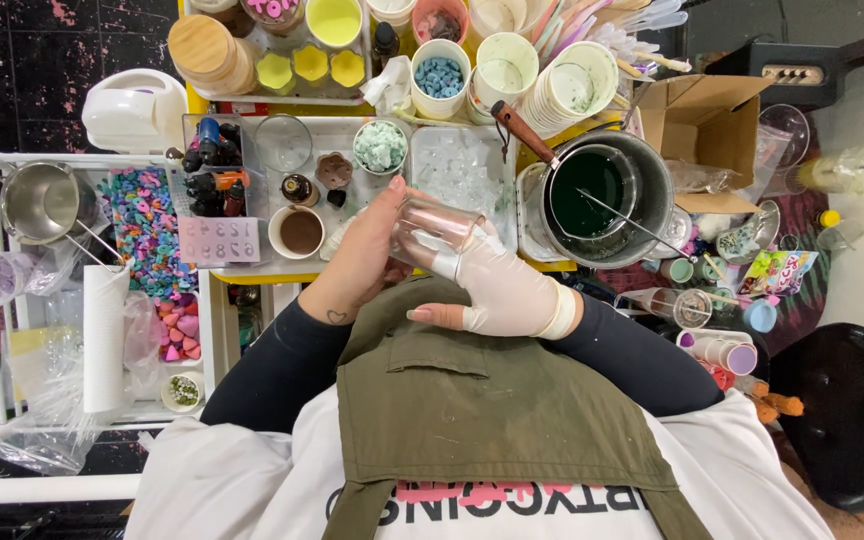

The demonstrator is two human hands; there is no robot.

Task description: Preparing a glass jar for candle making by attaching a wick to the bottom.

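While I hold the glass (435,232) tipped on its side just above my apron (472,390), my left hand (357,262) is bare and wrapped around its near end, and my gloved right hand (497,285) grips it from below, fingers closed on it. The pot (602,195) of dark green liquid sits just right of the glass, a stick resting in it; the small brown cup (299,232) lies left. I judge a firm, steady two-handed grip matters, keeping the glass over my lap, clear of the pot.
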